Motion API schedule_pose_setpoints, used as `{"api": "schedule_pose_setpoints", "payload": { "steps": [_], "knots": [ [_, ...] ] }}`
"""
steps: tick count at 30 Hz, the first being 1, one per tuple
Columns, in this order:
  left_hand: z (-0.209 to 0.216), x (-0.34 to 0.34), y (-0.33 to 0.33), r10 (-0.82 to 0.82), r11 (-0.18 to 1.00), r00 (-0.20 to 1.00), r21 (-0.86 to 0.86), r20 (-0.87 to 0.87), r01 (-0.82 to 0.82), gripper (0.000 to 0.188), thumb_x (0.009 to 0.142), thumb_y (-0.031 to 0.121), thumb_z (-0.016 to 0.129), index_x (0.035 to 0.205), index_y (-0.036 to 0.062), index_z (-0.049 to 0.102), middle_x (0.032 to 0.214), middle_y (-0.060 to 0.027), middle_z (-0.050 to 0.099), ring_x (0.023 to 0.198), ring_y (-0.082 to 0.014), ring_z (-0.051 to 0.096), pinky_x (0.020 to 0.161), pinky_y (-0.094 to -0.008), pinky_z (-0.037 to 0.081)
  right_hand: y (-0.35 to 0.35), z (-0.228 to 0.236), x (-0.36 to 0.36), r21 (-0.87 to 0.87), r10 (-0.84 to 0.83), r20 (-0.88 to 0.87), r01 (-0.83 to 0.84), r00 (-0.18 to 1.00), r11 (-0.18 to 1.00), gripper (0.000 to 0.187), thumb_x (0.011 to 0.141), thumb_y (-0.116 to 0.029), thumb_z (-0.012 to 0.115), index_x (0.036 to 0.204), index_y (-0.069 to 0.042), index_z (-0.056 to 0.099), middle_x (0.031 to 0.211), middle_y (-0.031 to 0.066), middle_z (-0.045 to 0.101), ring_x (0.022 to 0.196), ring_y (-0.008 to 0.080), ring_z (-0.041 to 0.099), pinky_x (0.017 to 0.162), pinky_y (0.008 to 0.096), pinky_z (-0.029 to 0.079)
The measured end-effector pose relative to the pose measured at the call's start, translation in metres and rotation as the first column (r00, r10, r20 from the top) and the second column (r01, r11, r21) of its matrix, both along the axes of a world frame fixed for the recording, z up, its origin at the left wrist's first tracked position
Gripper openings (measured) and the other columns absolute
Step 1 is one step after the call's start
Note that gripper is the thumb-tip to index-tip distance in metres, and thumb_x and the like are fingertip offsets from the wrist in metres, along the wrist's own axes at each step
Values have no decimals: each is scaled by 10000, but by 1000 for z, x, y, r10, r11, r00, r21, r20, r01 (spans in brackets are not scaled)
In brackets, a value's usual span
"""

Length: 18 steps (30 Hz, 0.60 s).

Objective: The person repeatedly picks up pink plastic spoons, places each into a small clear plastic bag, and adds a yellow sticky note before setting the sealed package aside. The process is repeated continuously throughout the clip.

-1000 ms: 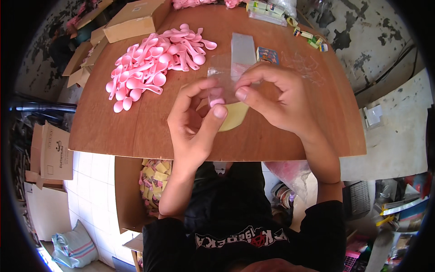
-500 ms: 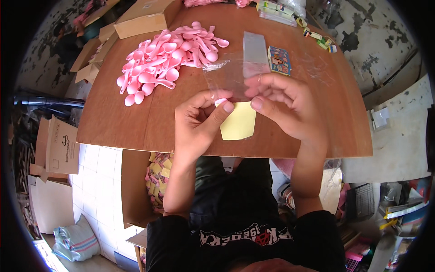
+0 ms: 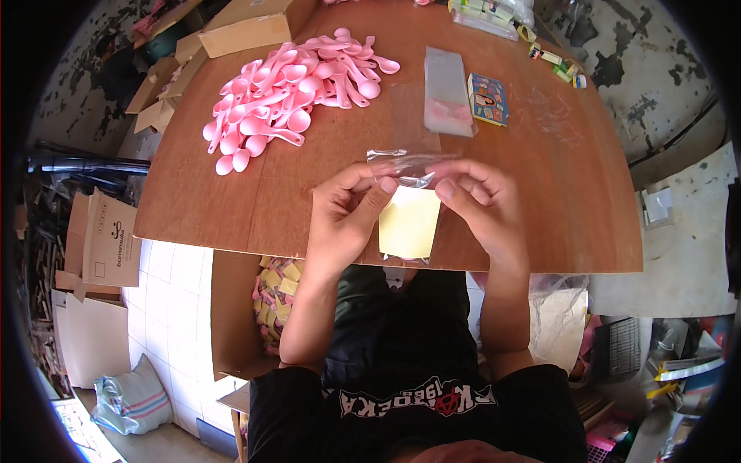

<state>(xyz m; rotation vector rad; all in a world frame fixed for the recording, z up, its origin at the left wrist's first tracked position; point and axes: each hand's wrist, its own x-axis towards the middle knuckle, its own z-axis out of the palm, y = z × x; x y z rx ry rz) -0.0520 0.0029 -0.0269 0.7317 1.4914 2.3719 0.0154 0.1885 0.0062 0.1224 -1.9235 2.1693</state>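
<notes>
A transparent plastic bag (image 3: 411,167) with a yellow paper (image 3: 409,225) in its lower part hangs just above the table's near edge. My left hand (image 3: 340,220) pinches it at the left, thumb on the paper's upper left corner. At the right, my right hand (image 3: 490,216) grips the plastic with thumb and fingers. The bag's upper part is bunched between my fingers. Whether anything lies behind the paper is hidden. Beyond my hands are a pile of pink plastic spoons (image 3: 266,100), a stack of flat transparent bags (image 3: 445,81) and a blue patterned card stack (image 3: 488,100).
The brown wooden table (image 3: 231,220) has a cardboard box (image 3: 251,27) at its far left. Packets (image 3: 482,19) and small rolls (image 3: 563,69) sit far right. Below the table, an open carton (image 3: 231,309) holds many small yellow-and-pink packets (image 3: 274,297).
My hands have drawn the bag slightly nearer to me. Its upper part, upright and spread before, is now folded down toward the paper's top edge.
</notes>
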Motion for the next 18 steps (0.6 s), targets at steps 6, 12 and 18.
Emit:
{"api": "schedule_pose_setpoints", "payload": {
  "steps": [6,12,18],
  "knots": [
    [-3,-1,0,-71,997,997,21,30,70,211,990,51,620,1183,-30,649,1053,-99,728,929,-103,667,779,-250,546,4,-7,-1,46,-20,-12,20,1000,999,184,935,-39,691,1093,54,672,1004,86,704,918,115,673,806,251,551],
    [-8,-4,-5,-143,989,983,55,112,137,228,994,31,591,1212,-13,639,1090,-120,716,954,-132,681,780,-270,573,6,-13,0,57,-63,-51,66,997,996,153,942,-34,679,1071,48,684,999,82,705,901,105,666,791,247,548],
    [-6,-4,-7,-179,980,974,112,138,165,229,1002,14,563,1218,-19,634,1086,-121,713,949,-145,690,776,-275,589,7,-10,2,47,-29,-69,33,997,998,155,955,-29,658,1082,52,692,999,72,709,904,109,665,797,255,546]
  ]
}}
